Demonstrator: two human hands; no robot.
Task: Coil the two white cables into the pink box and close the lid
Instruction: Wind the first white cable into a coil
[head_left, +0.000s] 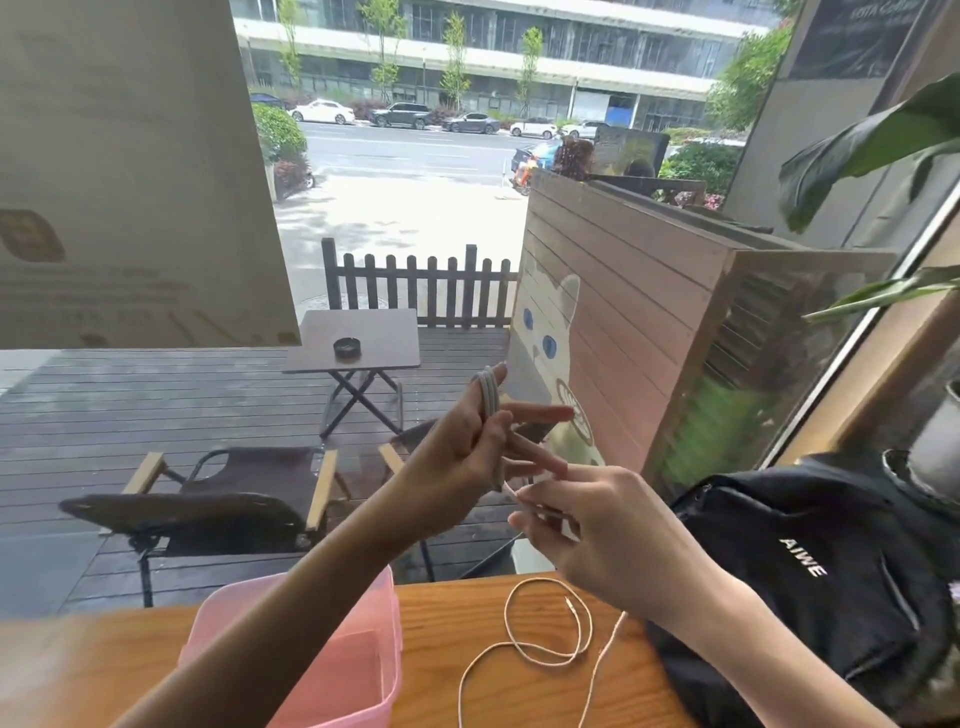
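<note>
Head view: my left hand (467, 441) fingers hold the coiled white cable (489, 397); my right hand (597, 525) fingers pinch its tail just below.

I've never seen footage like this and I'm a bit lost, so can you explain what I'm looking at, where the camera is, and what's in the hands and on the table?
There is no machine here. A person wears one wide-angle camera on the head, looking forward and down, so both arms reach into the picture from below.

The left hand is raised, with a white cable coil wound around its fingers. The right hand pinches that cable's loose end.

On the wooden table below sit an open pink box, a second white cable lying loose, and a black bag to the right. The box's lid isn't visible. Beyond the window is a deck with chairs and a street.
</note>
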